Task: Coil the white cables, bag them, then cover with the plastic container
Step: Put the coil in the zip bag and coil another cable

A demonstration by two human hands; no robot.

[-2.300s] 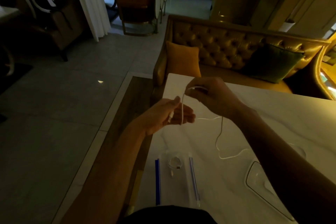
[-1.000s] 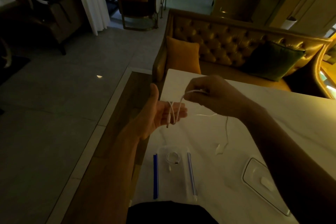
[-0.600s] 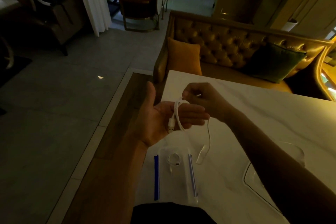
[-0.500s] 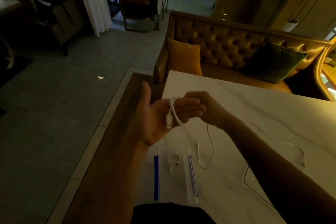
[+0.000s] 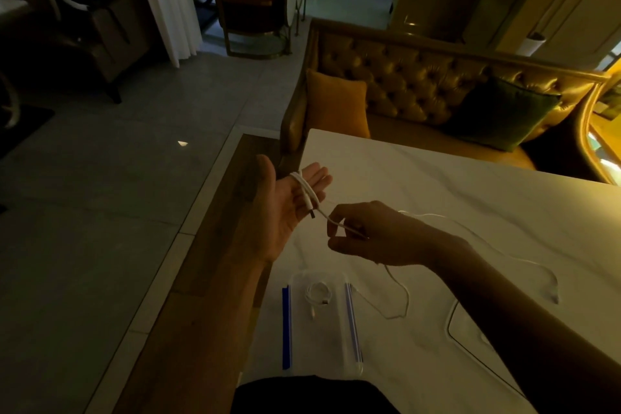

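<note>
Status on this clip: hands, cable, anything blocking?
Left hand flat, white cable looped round its fingers. Right hand pinches the cable, tail trailing on the table. One coil in the bag. Nothing blocking.

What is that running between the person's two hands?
In the head view, a short stretch of white cable runs from loops around the left hand's fingers to the right hand's pinch.

Your cable (image 5: pixel 307 193) is white with a dark plug tip. The table (image 5: pixel 453 185) is white marble with faint grey veins. Near you, the clear bag (image 5: pixel 319 346) has a solid blue strip on its left, a paler blue one on its right. The far sofa (image 5: pixel 420 77) is gold, diamond-tufted, with an orange cushion (image 5: pixel 336 104) left and a dark green cushion (image 5: pixel 504 114) right.
</note>
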